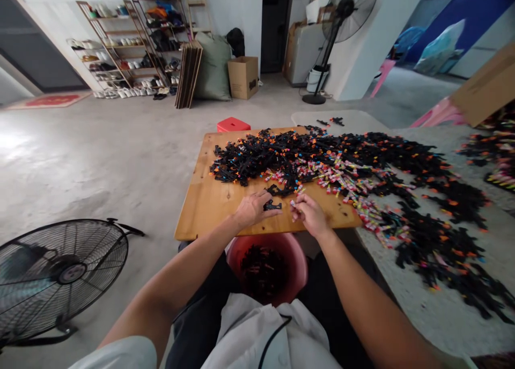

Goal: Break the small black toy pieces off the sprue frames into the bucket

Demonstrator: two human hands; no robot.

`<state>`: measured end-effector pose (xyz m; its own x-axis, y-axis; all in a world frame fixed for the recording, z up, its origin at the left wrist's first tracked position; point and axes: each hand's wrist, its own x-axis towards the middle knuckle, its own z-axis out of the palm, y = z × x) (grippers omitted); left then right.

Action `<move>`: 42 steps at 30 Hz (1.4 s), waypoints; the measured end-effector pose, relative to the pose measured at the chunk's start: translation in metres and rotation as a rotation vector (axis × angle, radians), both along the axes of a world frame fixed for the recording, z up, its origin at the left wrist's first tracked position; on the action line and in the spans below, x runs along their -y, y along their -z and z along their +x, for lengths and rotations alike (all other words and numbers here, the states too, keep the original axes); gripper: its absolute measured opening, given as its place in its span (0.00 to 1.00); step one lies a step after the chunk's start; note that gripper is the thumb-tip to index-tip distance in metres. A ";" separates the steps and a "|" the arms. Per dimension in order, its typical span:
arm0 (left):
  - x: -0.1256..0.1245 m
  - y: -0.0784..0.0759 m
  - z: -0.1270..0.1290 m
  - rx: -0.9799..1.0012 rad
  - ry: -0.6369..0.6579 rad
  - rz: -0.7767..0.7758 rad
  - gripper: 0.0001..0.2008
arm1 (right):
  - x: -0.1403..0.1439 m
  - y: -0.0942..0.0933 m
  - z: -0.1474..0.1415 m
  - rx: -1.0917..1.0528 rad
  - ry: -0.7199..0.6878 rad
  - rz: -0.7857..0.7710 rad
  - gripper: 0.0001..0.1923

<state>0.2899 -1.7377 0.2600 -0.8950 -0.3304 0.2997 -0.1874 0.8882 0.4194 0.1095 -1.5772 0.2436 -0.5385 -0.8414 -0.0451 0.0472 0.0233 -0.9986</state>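
Floor fan (60,275) cut off at left edge; pile pieces (322,160) too small.

The near left part of the wooden counter (209,208) lies bare, so a hand could pass there freely. Beyond it, a heap of black parts (281,157) blocks the far side and spreads right across the grey mat (434,310). A pink bucket (298,256) sits just below the near edge. A floor fan (60,275) stands well apart on the left.

One head-worn camera looks forward and down, close over the wooden board (209,208).
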 end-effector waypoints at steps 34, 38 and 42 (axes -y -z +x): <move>-0.010 -0.005 0.004 0.036 0.214 -0.130 0.19 | -0.015 0.004 0.015 -0.090 -0.199 0.102 0.21; -0.019 0.000 0.005 0.064 0.183 -0.059 0.19 | -0.019 0.005 0.007 -0.173 -0.321 0.187 0.22; -0.024 -0.006 0.009 0.182 0.246 0.093 0.19 | -0.029 0.006 -0.001 -0.165 -0.481 0.318 0.23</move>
<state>0.2992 -1.7134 0.2663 -0.9876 -0.1163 0.1057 -0.0517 0.8756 0.4803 0.1085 -1.5483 0.2373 -0.1217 -0.9515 -0.2827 -0.1977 0.3024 -0.9325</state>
